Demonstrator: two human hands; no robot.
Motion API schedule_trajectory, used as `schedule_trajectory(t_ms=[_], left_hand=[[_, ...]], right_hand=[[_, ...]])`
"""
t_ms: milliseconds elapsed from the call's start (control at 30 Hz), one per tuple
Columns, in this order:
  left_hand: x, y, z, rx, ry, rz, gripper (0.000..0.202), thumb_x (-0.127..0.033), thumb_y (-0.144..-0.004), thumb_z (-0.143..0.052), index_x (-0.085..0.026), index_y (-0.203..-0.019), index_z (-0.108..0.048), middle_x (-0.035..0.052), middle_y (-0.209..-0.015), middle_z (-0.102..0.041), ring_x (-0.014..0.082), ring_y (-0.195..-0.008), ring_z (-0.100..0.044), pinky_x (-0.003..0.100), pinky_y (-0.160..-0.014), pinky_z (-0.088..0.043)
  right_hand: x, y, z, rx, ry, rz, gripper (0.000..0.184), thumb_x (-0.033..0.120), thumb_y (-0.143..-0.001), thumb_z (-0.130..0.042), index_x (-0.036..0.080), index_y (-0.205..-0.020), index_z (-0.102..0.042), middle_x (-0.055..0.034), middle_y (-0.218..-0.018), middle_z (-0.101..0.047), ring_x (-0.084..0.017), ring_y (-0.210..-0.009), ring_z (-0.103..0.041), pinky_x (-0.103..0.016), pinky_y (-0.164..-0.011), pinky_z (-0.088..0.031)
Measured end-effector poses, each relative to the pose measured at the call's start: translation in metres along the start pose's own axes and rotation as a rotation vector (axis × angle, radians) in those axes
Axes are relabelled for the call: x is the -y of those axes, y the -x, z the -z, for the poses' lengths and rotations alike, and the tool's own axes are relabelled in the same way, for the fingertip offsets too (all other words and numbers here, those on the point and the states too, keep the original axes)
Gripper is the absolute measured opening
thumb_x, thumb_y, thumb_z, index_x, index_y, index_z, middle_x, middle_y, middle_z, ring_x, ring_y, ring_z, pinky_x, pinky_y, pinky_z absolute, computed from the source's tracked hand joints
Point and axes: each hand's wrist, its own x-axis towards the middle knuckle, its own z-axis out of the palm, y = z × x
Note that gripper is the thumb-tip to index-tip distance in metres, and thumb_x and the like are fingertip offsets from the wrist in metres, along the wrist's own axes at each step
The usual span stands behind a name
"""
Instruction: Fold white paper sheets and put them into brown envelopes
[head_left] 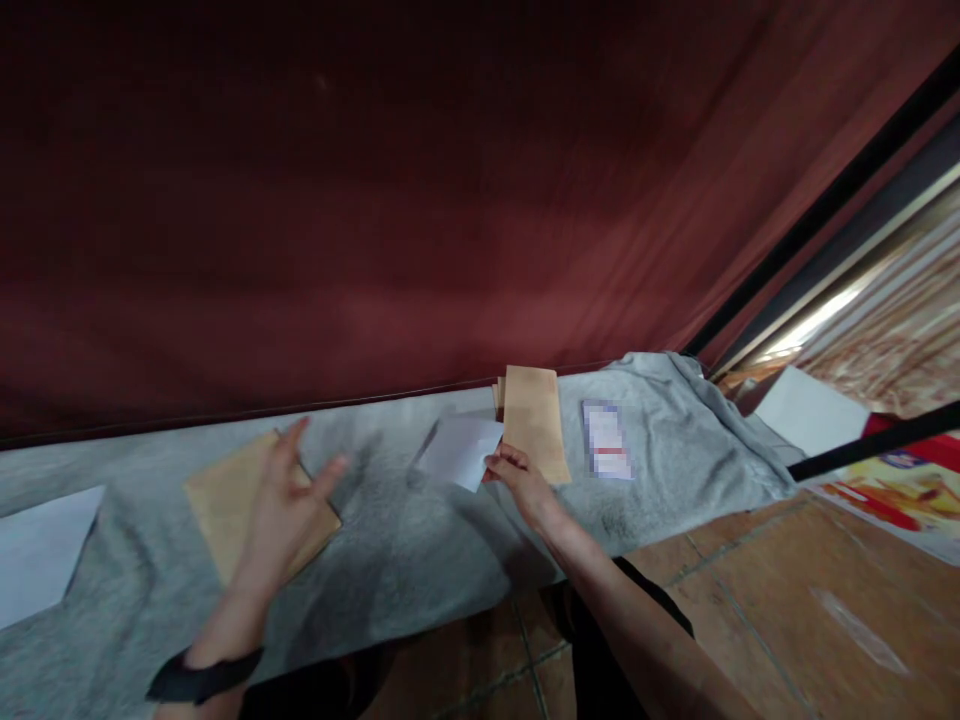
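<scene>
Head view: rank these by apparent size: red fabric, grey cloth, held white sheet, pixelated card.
1. Red fabric
2. Grey cloth
3. White sheet in the right hand and pixelated card: too alike to rank.

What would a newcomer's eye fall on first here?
Probably the dark red fabric filling most of the upper view. Below it, over the gray cloth, the right hand pinches a white paper, while the blurred, open left hand is over brown paper at left.
</scene>
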Motion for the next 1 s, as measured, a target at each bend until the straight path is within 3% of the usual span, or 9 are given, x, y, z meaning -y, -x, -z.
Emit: schedule_trajectory(t_ms=[100,133,233,333,533,667,733,867,1000], left_hand=[[-0.044,0.021,-0.043,0.391,0.062,-0.387,0.074,-0.045,-0.094,-0.059,-0.027,-0.158,-0.025,0.0131,-0.160,-0.039,0.0333,-0.147,-0.037,0.053,-0.115,-0.039],[-0.053,0.027,-0.053,0.438,0.016,-0.468,0.069,-0.039,-0.096,-0.058,-0.029,-0.157,-0.029,0.0106,-0.160,-0.040,0.0324,-0.148,-0.035,0.056,-0.119,-0.033],[-0.063,0.037,-0.066,0.378,-0.066,-0.580,0.054,-0.017,-0.098,-0.044,-0.021,-0.152,-0.040,0.0116,-0.152,-0.051,0.0270,-0.140,-0.047,0.050,-0.119,-0.034],[-0.061,0.039,-0.066,0.297,-0.083,-0.589,0.042,-0.013,-0.098,-0.041,-0.016,-0.137,-0.057,0.0122,-0.134,-0.066,0.0251,-0.122,-0.062,0.041,-0.106,-0.048],[-0.075,0.041,-0.067,0.218,0.024,-0.328,0.022,-0.025,-0.100,-0.048,-0.019,-0.100,-0.070,0.0075,-0.095,-0.074,0.0234,-0.089,-0.070,0.034,-0.077,-0.054],[-0.081,0.041,-0.067,0.255,0.143,-0.129,0.026,-0.037,-0.098,-0.055,-0.021,-0.083,-0.068,0.0054,-0.084,-0.072,0.0228,-0.083,-0.069,0.033,-0.076,-0.053],[-0.081,0.041,-0.066,0.299,0.269,-0.068,0.020,-0.041,-0.094,-0.062,-0.022,-0.095,-0.070,0.0057,-0.095,-0.074,0.0232,-0.092,-0.070,0.034,-0.084,-0.054],[-0.079,0.043,-0.065,0.410,0.593,0.087,0.049,-0.044,-0.093,-0.061,-0.023,-0.136,-0.056,0.0099,-0.133,-0.066,0.0241,-0.118,-0.065,0.039,-0.102,-0.050],[-0.077,0.042,-0.064,0.421,0.720,0.291,0.049,-0.049,-0.095,-0.053,-0.017,-0.133,-0.058,0.0142,-0.133,-0.065,0.0270,-0.119,-0.064,0.043,-0.103,-0.051]], right_hand=[[0.003,0.002,-0.012,0.067,0.021,0.031,0.029,0.051,-0.074,-0.074,0.024,-0.065,-0.066,0.0013,-0.066,-0.062,-0.015,-0.066,-0.053,-0.029,-0.071,-0.044],[0.004,0.003,-0.015,0.080,0.017,0.031,0.029,0.051,-0.074,-0.074,0.024,-0.066,-0.067,0.0015,-0.065,-0.061,-0.015,-0.066,-0.053,-0.029,-0.071,-0.044],[0.004,0.004,-0.020,0.108,-0.001,0.020,0.027,0.050,-0.074,-0.075,0.024,-0.069,-0.069,0.0017,-0.065,-0.062,-0.015,-0.066,-0.053,-0.029,-0.071,-0.044],[0.003,0.002,-0.019,0.096,-0.059,-0.010,0.026,0.047,-0.072,-0.079,0.024,-0.067,-0.067,0.0023,-0.065,-0.062,-0.014,-0.065,-0.053,-0.028,-0.070,-0.044],[0.000,0.000,-0.022,0.110,-0.369,-0.096,0.029,0.043,-0.071,-0.086,0.023,-0.070,-0.063,0.0038,-0.067,-0.062,-0.012,-0.062,-0.055,-0.025,-0.067,-0.047],[-0.001,-0.001,-0.030,0.091,-0.446,-0.081,0.030,0.043,-0.072,-0.086,0.024,-0.072,-0.062,0.0036,-0.073,-0.064,-0.013,-0.067,-0.058,-0.027,-0.071,-0.050],[-0.002,-0.002,-0.033,0.066,-0.427,-0.088,0.030,0.042,-0.071,-0.086,0.024,-0.072,-0.061,0.0041,-0.073,-0.062,-0.013,-0.067,-0.057,-0.026,-0.070,-0.049],[0.000,-0.003,-0.037,0.037,-0.242,-0.019,0.028,0.041,-0.073,-0.080,0.024,-0.069,-0.058,0.0055,-0.067,-0.056,-0.012,-0.064,-0.051,-0.025,-0.067,-0.044],[0.005,0.000,-0.040,0.090,0.091,0.125,0.027,0.042,-0.077,-0.072,0.024,-0.066,-0.056,0.0058,-0.065,-0.049,-0.013,-0.063,-0.044,-0.025,-0.063,-0.037]])
